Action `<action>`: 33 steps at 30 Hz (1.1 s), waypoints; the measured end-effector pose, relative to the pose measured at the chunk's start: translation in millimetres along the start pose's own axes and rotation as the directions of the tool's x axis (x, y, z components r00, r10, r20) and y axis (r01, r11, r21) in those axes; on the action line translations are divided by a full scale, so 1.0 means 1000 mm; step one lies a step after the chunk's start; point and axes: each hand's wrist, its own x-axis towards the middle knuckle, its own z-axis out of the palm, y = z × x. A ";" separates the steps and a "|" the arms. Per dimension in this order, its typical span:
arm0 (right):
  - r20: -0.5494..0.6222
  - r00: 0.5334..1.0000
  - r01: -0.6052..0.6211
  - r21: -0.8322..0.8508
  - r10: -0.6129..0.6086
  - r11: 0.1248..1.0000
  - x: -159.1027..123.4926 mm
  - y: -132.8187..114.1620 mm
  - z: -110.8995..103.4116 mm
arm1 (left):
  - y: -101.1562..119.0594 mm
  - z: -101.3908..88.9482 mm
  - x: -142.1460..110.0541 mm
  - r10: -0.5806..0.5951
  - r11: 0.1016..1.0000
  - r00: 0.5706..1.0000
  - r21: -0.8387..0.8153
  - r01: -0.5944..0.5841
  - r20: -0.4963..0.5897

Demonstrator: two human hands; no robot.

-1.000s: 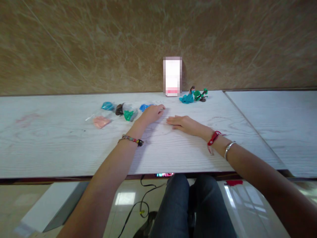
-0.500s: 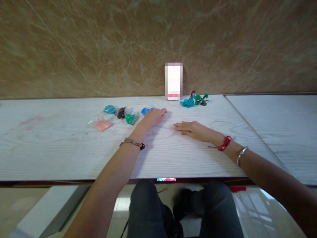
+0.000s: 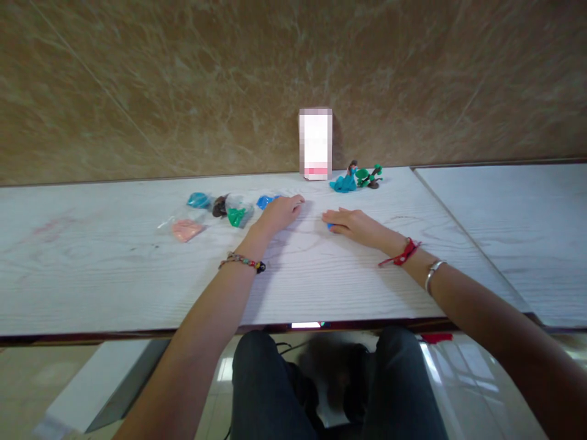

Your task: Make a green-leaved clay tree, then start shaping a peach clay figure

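Observation:
My right hand (image 3: 351, 224) lies low over the white table with its fingers stretched out flat. A small bit of blue modelling clay (image 3: 330, 226) peeks out beneath those fingers, mostly covered. To its left, my left hand (image 3: 282, 212) rests on the table with fingers curled together; whatever they hold, if anything, is hidden. Partly behind the left hand lies a packet of blue clay (image 3: 265, 202). Beyond both hands stand a clay figure in a turquoise dress (image 3: 346, 181) and a small clay tree with green leaves (image 3: 370, 177).
Further left lie bags of turquoise (image 3: 199, 200), brown (image 3: 219, 206), green (image 3: 236, 217) and peach (image 3: 187, 230) clay. A phone-like upright thing (image 3: 315, 143), blurred out, leans on the brown marbled wall (image 3: 183, 85). The white table's (image 3: 114, 275) front edge runs above my knees.
The right hand has shifted slightly, and a bit of blue clay now shows under its fingers. My left hand stays by the blue packet. The whole view has moved a little.

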 end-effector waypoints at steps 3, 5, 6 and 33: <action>0.036 0.989 0.143 0.059 -0.145 0.988 -0.002 -0.002 0.002 | 0.001 -0.001 -0.001 -0.020 1.000 1.000 0.009 0.020 -0.001; 0.049 0.983 0.173 0.063 -0.176 0.983 -0.001 -0.005 0.004 | 0.003 -0.001 -0.001 -0.030 0.999 1.000 0.012 0.030 -0.004; 0.038 0.990 0.134 0.044 -0.136 0.990 0.000 -0.006 0.004 | 0.003 -0.001 -0.002 -0.032 0.999 0.999 0.011 0.032 -0.008; 0.032 0.989 0.142 0.082 -0.145 0.986 -0.003 -0.015 0.005 | 0.004 0.001 -0.016 0.010 0.990 0.999 -0.138 -0.015 -0.036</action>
